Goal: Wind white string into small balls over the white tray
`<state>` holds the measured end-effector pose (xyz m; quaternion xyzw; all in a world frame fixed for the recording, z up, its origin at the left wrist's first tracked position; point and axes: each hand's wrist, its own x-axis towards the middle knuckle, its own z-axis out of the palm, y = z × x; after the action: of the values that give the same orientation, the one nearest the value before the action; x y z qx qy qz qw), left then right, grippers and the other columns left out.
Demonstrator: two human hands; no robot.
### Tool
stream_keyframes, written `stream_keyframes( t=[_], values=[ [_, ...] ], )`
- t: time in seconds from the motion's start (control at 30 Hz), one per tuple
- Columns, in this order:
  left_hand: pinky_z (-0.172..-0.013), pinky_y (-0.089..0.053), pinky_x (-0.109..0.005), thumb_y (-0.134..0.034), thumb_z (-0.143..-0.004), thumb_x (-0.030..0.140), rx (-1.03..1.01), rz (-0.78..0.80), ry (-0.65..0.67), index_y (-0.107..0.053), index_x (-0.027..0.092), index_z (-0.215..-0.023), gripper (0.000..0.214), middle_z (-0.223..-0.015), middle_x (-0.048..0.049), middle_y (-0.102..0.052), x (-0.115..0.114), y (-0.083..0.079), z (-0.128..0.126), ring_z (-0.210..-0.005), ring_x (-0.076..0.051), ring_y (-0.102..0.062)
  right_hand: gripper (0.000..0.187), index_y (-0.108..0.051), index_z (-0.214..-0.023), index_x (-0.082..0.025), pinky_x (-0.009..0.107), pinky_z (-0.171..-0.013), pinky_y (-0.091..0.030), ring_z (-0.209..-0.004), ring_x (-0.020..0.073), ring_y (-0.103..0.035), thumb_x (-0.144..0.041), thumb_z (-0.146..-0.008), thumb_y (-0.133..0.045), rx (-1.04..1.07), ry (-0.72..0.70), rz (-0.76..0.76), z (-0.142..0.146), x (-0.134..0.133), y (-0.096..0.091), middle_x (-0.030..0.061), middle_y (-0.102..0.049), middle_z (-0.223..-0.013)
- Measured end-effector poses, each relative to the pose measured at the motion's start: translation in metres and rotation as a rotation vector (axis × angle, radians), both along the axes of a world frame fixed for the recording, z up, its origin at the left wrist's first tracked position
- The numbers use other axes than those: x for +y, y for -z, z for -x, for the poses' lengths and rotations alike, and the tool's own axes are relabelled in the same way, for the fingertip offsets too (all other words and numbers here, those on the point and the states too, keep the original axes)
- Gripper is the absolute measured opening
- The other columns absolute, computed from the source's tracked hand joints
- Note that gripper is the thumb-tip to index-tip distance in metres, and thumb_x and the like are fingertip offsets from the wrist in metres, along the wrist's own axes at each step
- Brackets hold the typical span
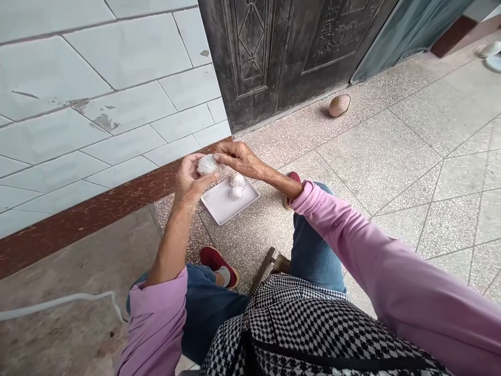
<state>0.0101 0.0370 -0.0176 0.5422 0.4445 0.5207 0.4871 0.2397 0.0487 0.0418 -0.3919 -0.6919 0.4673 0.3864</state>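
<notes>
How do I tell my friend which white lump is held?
Start at the dark metal door, then look down to the pale tray. The white lump sits in the left hand, under the right hand, not on the tray.

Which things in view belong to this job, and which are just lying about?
Part of the job: white bundle, left hand, right hand, pale tray, white bundles.
Lying about: rounded pinkish object, white cable, checked bag.

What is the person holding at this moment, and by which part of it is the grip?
A small white bundle, its material unclear. The left hand cups it from below, and the fingertips of the right hand seem to touch its top.
</notes>
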Motion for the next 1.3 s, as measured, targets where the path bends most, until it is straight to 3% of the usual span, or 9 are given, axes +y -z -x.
stream_keyframes(
  t=[0.23,0.33,0.47,0.67,0.83,0.97,1.07,1.17,1.3],
  values=[
    [-0.065,-0.064,-0.03,-0.12,-0.073,0.042,-0.069,0.143,0.314,-0.085,0.026,-0.131,0.07,-0.111,-0.0057,-0.088,-0.02,-0.021,-0.006,-0.084,-0.022,-0.078,0.046,-0.059,-0.082,-0.024,0.03,-0.072,-0.038,-0.08,0.0182,-0.043,-0.02,-0.122,-0.083,0.029,0.048,-0.016,-0.005,0.006,0.001,-0.002,-0.05,-0.079],
    [-0.078,-0.072,-0.034,-0.123,-0.073,0.042,-0.165,0.143,0.313,-0.084,0.026,-0.135,0.075,-0.118,-0.0082,-0.088,-0.025,-0.024,-0.011,-0.097,-0.026,-0.084,0.051,-0.056,-0.083,-0.026,0.029,-0.068,-0.038,-0.082,0.02,-0.041,-0.036,-0.12,-0.09,0.048,0.072,0.038,0.0,0.007,0.001,-0.001,-0.048,-0.079],
    [-0.088,-0.074,-0.04,-0.123,-0.079,0.059,-0.196,0.175,0.274,-0.08,0.027,-0.136,0.078,-0.12,-0.0099,-0.087,-0.027,-0.021,-0.014,-0.104,-0.029,-0.086,0.059,-0.05,-0.08,-0.026,0.029,-0.068,-0.039,-0.081,0.0201,-0.04,-0.037,-0.118,-0.094,0.107,0.093,0.074,0.007,0.007,0.004,-0.001,-0.045,-0.08],
    [-0.09,-0.071,-0.037,-0.128,-0.065,0.052,-0.205,0.11,0.162,-0.077,0.027,-0.122,0.081,-0.116,-0.0052,-0.087,-0.023,-0.02,-0.018,-0.1,-0.024,-0.082,0.063,-0.054,-0.085,-0.032,0.032,-0.061,-0.035,-0.08,0.0226,-0.036,-0.043,-0.109,-0.11,0.208,0.037,0.161,0.009,0.016,0.02,-0.0023,-0.048,-0.075],
    [-0.096,-0.072,-0.039,-0.129,-0.06,0.045,-0.191,0.137,0.161,-0.08,0.025,-0.125,0.083,-0.121,-0.0076,-0.088,-0.023,-0.02,-0.019,-0.109,-0.028,-0.085,0.067,-0.049,-0.09,-0.027,0.025,-0.056,-0.027,-0.066,0.0129,-0.032,-0.06,-0.124,-0.097,0.239,-0.029,0.207,0.011,0.026,0.034,-0.0087,-0.042,-0.07],
    [-0.106,-0.076,-0.05,-0.124,-0.073,0.053,-0.204,0.211,0.23,-0.085,0.02,-0.131,0.077,-0.121,-0.0144,-0.091,-0.028,-0.02,-0.018,-0.118,-0.037,-0.091,0.07,-0.047,-0.089,-0.026,0.022,-0.058,-0.027,-0.067,0.0112,-0.033,-0.062,-0.121,-0.098,0.26,-0.012,0.148,0.012,0.028,0.037,-0.0087,-0.043,-0.071],
    [-0.085,-0.079,-0.044,-0.122,-0.082,0.057,-0.173,0.221,0.287,-0.086,0.021,-0.134,0.073,-0.117,-0.0133,-0.091,-0.032,-0.022,-0.015,-0.1,-0.034,-0.093,0.071,-0.046,-0.086,-0.026,0.022,-0.059,-0.029,-0.068,0.0112,-0.034,-0.06,-0.121,-0.099,0.261,0.007,0.126,0.013,0.027,0.036,-0.0089,-0.041,-0.07],
    [-0.057,-0.066,-0.03,-0.122,-0.085,0.055,-0.157,0.234,0.317,-0.083,0.026,-0.144,0.077,-0.118,-0.0101,-0.09,-0.033,-0.022,-0.015,-0.077,-0.026,-0.09,0.071,-0.045,-0.084,-0.026,0.022,-0.06,-0.029,-0.068,0.0114,-0.035,-0.056,-0.121,-0.099,0.253,0.026,0.129,0.013,0.026,0.033,-0.0089,-0.04,-0.07],
    [-0.056,-0.065,-0.029,-0.124,-0.082,0.062,-0.237,0.255,0.296,-0.081,0.028,-0.148,0.085,-0.116,-0.0097,-0.09,-0.031,-0.02,-0.016,-0.073,-0.024,-0.089,0.069,-0.046,-0.085,-0.027,0.023,-0.06,-0.029,-0.071,0.0126,-0.036,-0.051,-0.122,-0.098,0.23,0.086,0.146,0.012,0.025,0.026,-0.0073,-0.042,-0.073]
  ],
)
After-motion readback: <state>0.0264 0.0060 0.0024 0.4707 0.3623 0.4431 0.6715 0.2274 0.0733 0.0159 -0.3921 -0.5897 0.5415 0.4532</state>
